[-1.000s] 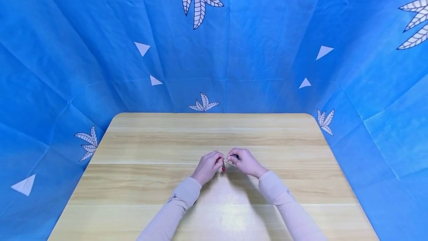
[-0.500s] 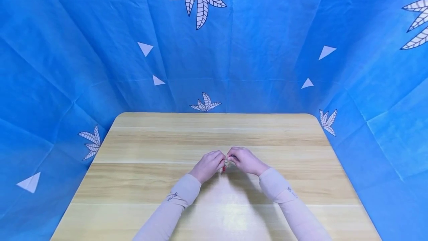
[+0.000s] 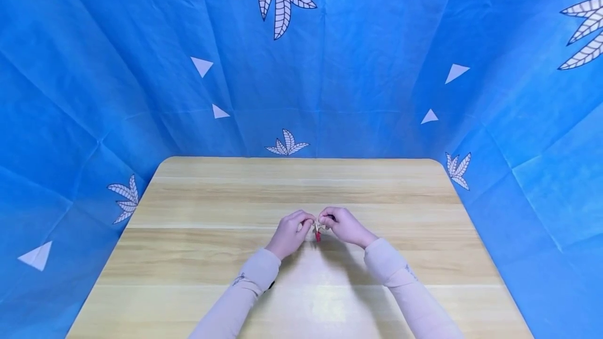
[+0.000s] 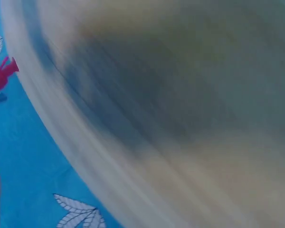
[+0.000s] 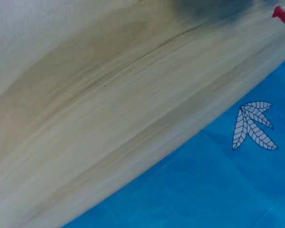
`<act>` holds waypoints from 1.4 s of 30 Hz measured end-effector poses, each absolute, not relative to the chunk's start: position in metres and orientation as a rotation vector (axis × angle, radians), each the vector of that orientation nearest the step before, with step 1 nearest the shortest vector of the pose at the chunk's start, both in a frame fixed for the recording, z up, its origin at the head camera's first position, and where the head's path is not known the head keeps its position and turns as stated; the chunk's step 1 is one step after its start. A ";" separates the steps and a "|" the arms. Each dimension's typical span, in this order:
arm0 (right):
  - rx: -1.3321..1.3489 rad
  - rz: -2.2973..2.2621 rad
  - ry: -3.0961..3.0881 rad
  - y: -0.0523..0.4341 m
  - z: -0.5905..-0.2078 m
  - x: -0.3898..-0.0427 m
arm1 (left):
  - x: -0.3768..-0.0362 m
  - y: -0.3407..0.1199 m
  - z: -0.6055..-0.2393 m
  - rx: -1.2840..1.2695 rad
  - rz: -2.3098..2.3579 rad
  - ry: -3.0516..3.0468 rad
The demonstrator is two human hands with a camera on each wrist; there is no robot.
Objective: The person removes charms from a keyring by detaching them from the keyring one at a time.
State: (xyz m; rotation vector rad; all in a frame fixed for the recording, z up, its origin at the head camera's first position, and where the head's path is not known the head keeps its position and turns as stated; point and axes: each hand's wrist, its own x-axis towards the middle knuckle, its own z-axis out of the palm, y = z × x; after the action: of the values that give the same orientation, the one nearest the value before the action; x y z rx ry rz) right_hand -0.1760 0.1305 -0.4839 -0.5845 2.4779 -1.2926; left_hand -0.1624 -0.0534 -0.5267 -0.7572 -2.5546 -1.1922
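Note:
Above the middle of the table, my left hand (image 3: 288, 234) and my right hand (image 3: 346, 225) pinch at a small keychain-like thing between them. Pale metallic bits (image 3: 317, 225) show at its top, and a red charm (image 3: 318, 236) hangs below. Something dark (image 3: 332, 217) peeks out beside the right fingers, too small to make out. The red charm (image 4: 1, 76) appears at the left edge of the left wrist view, and its end with a flared tip (image 5: 284, 18) at the right edge of the right wrist view. Fingertips hide much of the thing.
A light wood-grain table (image 3: 212, 260) lies under both hands, its far corners rounded. Blue cloth (image 3: 367, 56) with white leaf prints and triangles hangs behind and along both sides. A dark item (image 3: 270, 285) sits under the left sleeve.
Both hands stay in about the same place. The left fingertips have shifted slightly up, and more of the red charm shows between the hands. The head view has swayed a little.

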 end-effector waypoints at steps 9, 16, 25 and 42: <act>-0.526 -1.450 2.353 0.134 -0.491 -0.174 | -0.161 -0.046 -0.526 -0.579 -1.448 -2.549; -0.404 -1.615 2.127 0.137 -0.499 -0.172 | -0.166 -0.048 -0.519 -0.614 -1.339 -2.571; -0.314 -1.666 2.198 0.129 -0.517 -0.168 | -0.169 -0.049 -0.508 -0.703 -1.178 -2.578; -0.860 -1.245 2.815 0.129 -0.513 -0.171 | -0.170 -0.057 -0.516 -0.706 -1.190 -2.590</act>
State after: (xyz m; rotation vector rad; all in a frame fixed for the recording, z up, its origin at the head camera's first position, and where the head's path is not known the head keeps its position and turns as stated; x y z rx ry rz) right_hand -0.1709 0.1289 -0.5133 -0.8602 2.8150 -1.2445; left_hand -0.1702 -0.0567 -0.5157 -0.7055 -2.5904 -1.1903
